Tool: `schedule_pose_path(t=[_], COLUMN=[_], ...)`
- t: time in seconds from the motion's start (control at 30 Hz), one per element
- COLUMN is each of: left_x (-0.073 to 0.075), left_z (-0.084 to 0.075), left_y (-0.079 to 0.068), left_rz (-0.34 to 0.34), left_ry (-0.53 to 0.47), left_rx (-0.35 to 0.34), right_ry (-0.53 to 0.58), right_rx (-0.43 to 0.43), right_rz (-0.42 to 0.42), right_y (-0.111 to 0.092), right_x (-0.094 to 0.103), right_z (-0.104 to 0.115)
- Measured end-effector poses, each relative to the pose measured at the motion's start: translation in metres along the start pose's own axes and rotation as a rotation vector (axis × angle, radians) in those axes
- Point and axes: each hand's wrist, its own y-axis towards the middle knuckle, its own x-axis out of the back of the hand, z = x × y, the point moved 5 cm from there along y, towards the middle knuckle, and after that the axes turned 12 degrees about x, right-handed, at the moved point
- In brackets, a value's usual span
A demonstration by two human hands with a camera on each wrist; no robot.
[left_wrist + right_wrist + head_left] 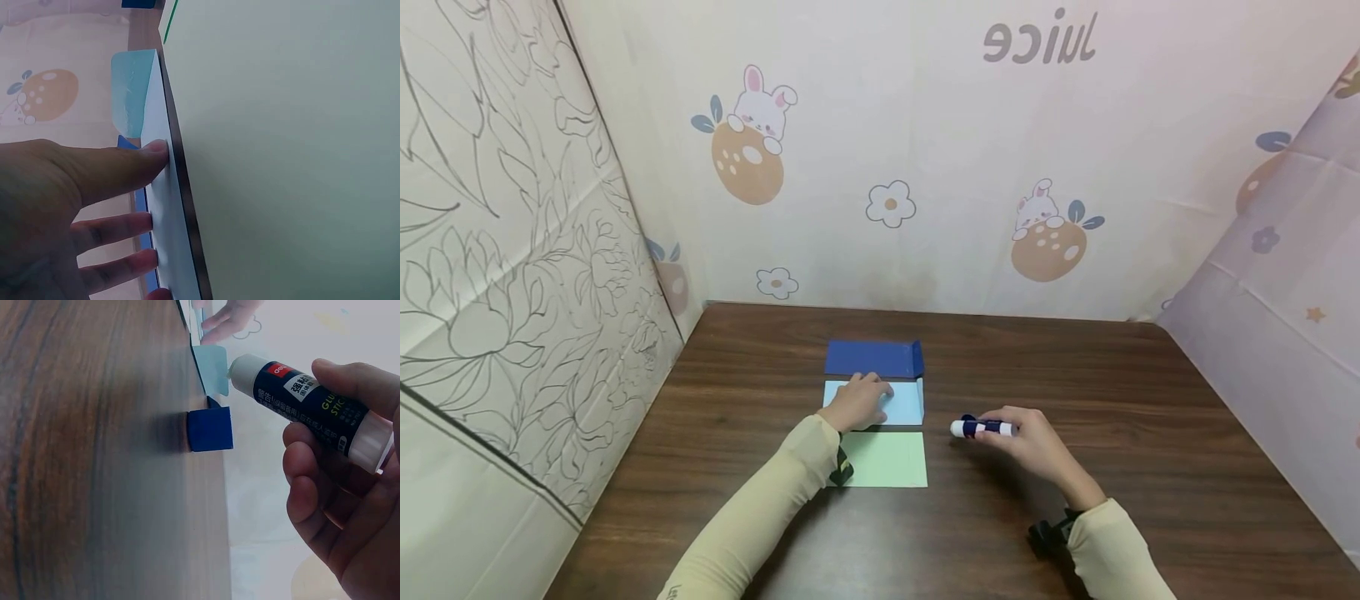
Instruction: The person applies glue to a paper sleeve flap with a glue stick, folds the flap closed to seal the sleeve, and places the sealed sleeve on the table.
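My left hand rests on a light blue envelope, thumb and fingertips on its surface in the left wrist view. The envelope's end flap stands up at its right. My right hand grips a glue stick between thumb and fingers, over the table right of the envelope. Its white tip is uncapped and points left toward the flap. A dark blue cap stands on the table near the glue stick, mostly hidden behind it in the head view.
A dark blue envelope with a raised right flap lies behind the light blue one. In front of it lies a pale green paper piece, partly under the left wrist. Patterned cloth walls border the brown wooden table.
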Motion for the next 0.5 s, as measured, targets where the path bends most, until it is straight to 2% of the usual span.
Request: schedule_pose_path(t=[0.5], left_x=[-0.002], left_z=[-0.0023], left_y=[0.0031], left_rz=[0.01], left_ry=[-0.019], left_rx=[-0.024], right_ry=[-0.051], right_rx=[0.027], right_rz=[-0.067], right_y=[0.01], right_x=[0.0066], right_z=[0.0024])
